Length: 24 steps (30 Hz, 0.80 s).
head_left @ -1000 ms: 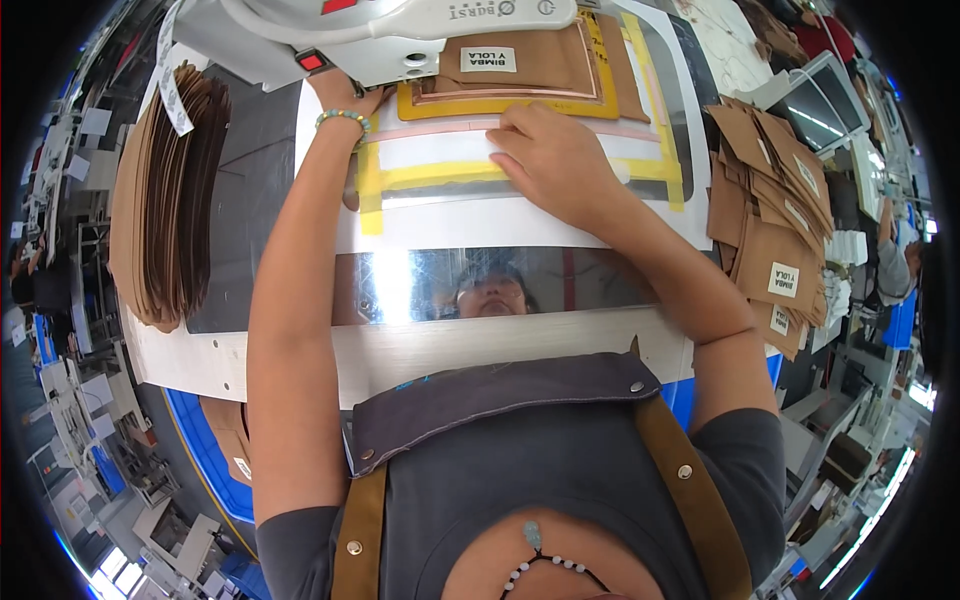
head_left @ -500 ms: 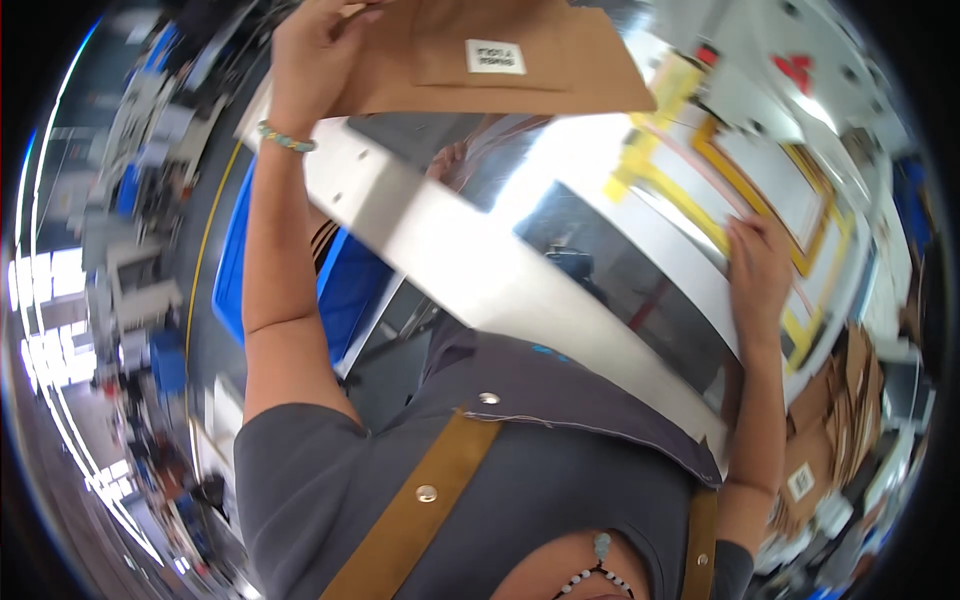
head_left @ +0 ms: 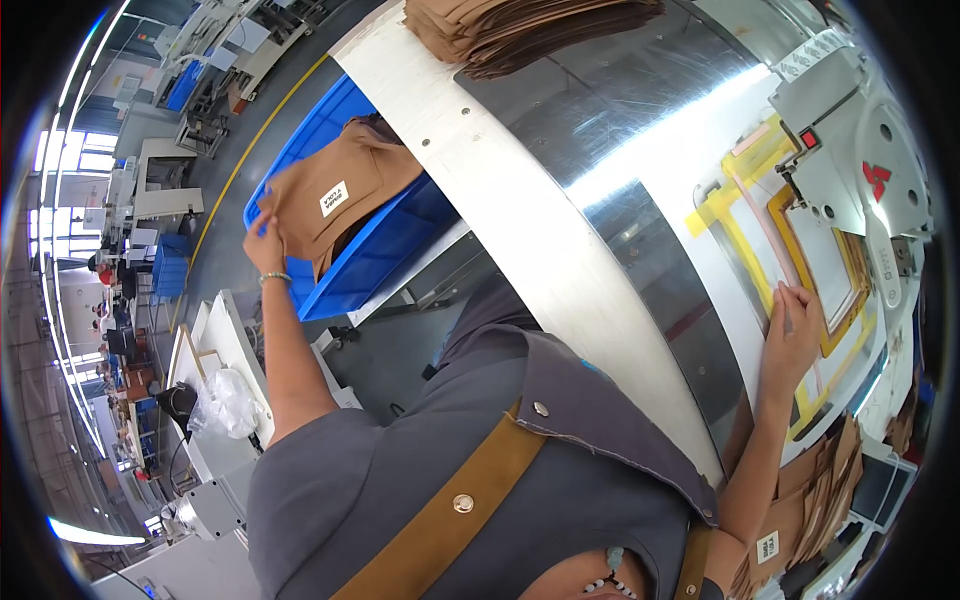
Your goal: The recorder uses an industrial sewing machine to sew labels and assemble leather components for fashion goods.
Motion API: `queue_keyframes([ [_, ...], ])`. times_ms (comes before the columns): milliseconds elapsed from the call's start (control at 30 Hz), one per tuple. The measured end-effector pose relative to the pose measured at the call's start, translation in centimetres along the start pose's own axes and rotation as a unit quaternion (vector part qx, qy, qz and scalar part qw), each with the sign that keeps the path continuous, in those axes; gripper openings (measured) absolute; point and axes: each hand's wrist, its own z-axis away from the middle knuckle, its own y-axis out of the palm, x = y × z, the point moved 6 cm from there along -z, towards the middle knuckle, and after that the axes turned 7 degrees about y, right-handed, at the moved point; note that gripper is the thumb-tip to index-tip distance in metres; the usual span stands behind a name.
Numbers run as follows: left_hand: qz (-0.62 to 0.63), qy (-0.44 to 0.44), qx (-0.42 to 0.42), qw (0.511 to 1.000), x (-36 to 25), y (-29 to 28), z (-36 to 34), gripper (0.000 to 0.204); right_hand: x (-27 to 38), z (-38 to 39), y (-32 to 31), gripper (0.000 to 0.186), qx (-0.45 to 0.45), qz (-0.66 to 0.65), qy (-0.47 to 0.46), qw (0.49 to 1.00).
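My left hand (head_left: 263,245) pinches the edge of a brown fabric panel (head_left: 365,195) with a sewn-on patch and a white label. This panel lies over a blue bin (head_left: 330,295), partly inside it, on top of other brown pieces. To the right, my right hand (head_left: 795,325) rests at the sewing template (head_left: 745,235), a white plate with yellow tape. Its fingers are pressed together beside the yellow-edged frame (head_left: 830,345); what they grip, if anything, is hidden.
A sewing machine head (head_left: 850,150) overhangs the template. A stack of brown pieces (head_left: 530,30) lies on the far end of the metal table (head_left: 560,260). More brown labelled panels (head_left: 800,505) hang at lower right. A clear plastic bag (head_left: 228,402) sits on a white cabinet at left.
My left hand has swung left and down, carrying the brown panel from above the table to the blue bin. My right hand stays by the template; the view has turned left.
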Motion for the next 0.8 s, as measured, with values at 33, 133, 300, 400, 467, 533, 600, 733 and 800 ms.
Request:
queue_keyframes([
  [33,-0.039,-0.101,0.002,0.994,3.1,-0.2,1.7,0.026,0.0,0.0,0.0,0.019,0.000,0.004,0.000,1.000],
  [133,-0.047,-0.157,0.069,0.984,7.1,0.9,6.1,0.028,0.1,0.0,0.0,0.020,-0.001,0.013,-0.005,1.000],
  [300,-0.020,-0.164,-0.011,0.986,6.9,2.1,7.3,0.027,0.0,0.0,0.0,0.020,-0.004,0.020,-0.009,1.000],
  [400,-0.075,-0.210,-0.057,0.973,5.9,0.7,7.5,0.029,-0.1,0.0,0.0,0.020,-0.002,0.023,-0.009,1.000],
  [467,-0.109,-0.223,-0.041,0.968,4.4,-0.4,7.6,0.032,-0.1,0.0,0.0,0.020,-0.002,0.014,-0.010,1.000],
  [533,-0.271,-0.091,0.025,0.958,0.5,-0.4,7.1,0.035,-0.2,0.0,0.1,0.020,-0.002,0.030,-0.012,0.999],
  [600,-0.315,0.056,0.012,0.947,-5.0,0.5,6.3,0.040,-0.2,0.0,0.1,0.020,-0.004,0.035,-0.010,0.999],
  [733,-0.226,0.260,0.114,0.932,-16.1,5.5,7.0,0.056,-0.2,0.1,0.2,0.019,-0.007,0.042,-0.021,0.999],
  [800,-0.239,0.308,0.178,0.904,-19.3,7.6,7.5,0.062,-0.1,0.1,0.2,0.018,-0.015,0.045,-0.026,0.999],
])
